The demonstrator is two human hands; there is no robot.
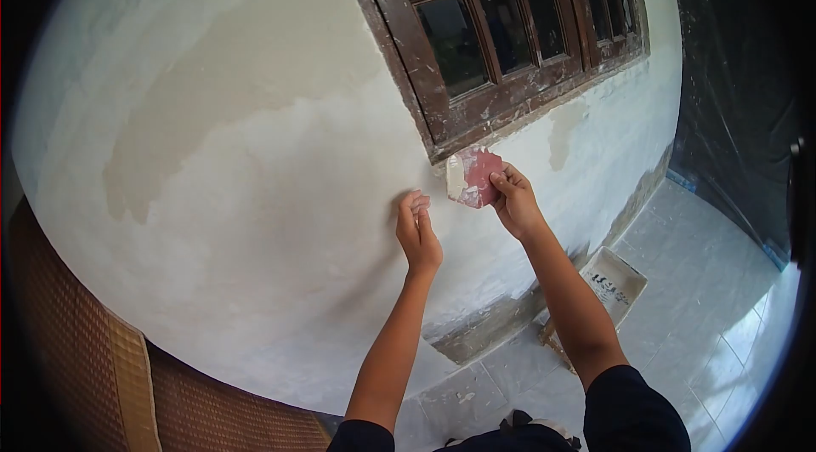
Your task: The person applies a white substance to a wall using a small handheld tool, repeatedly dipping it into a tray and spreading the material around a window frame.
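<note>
My right hand (pixel 517 204) pinches a flat red putty scraper (pixel 483 178) by its right edge. Whitish putty is smeared over the scraper's left side, close to the lower corner of the window frame. To the left, my left hand (pixel 416 235) is raised near the wall with its fingers curled. Something pale and pinkish shows at those fingertips, too small to make out. Behind both hands is a wall (pixel 280 188) coated in whitish putty, with a darker beige patch at its upper left.
A brown wooden window (pixel 510 35) with paint-spotted panes is above my hands. A whitish tray (pixel 610 282) with dark marks rests low at the right, above the grey tiled floor (pixel 680 316). Woven brown panels (pixel 76 324) line the lower left. Dark plastic sheeting (pixel 735 95) hangs at the right.
</note>
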